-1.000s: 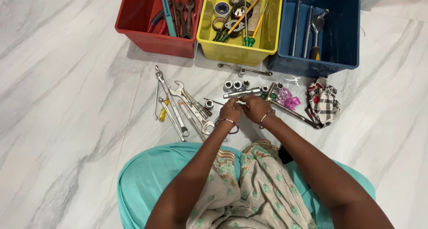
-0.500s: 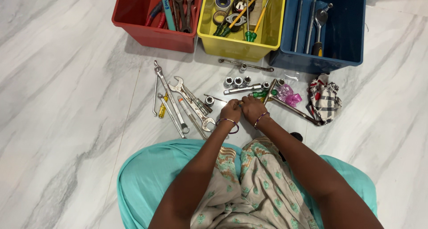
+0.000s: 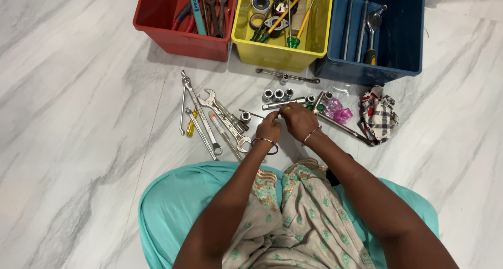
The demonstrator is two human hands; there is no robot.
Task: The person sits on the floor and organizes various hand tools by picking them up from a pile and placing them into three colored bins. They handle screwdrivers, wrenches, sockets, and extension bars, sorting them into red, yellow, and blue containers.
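Overhead: white marble floor [image 3: 78, 117]; red bin [image 3: 181, 36], yellow bin [image 3: 280, 51], blue bin [image 3: 390, 64] along top, tools inside. Checked cloth [image 3: 380, 117] at right. Wrenches [image 3: 220, 119] fanned at left. Left hand [image 3: 269, 128] and right hand [image 3: 298, 119] touching at centre, fingers pinched together on a small item, kind not discernible. Sockets [image 3: 277, 95] just beyond.

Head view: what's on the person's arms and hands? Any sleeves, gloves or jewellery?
Both arms are bare, with no sleeves or gloves showing. The left hand has thin beaded bangles at the wrist, purple and pale. The right hand wears a similar thin bangle, purplish with light beads. A small ring may sit on a right finger, too small to be sure.
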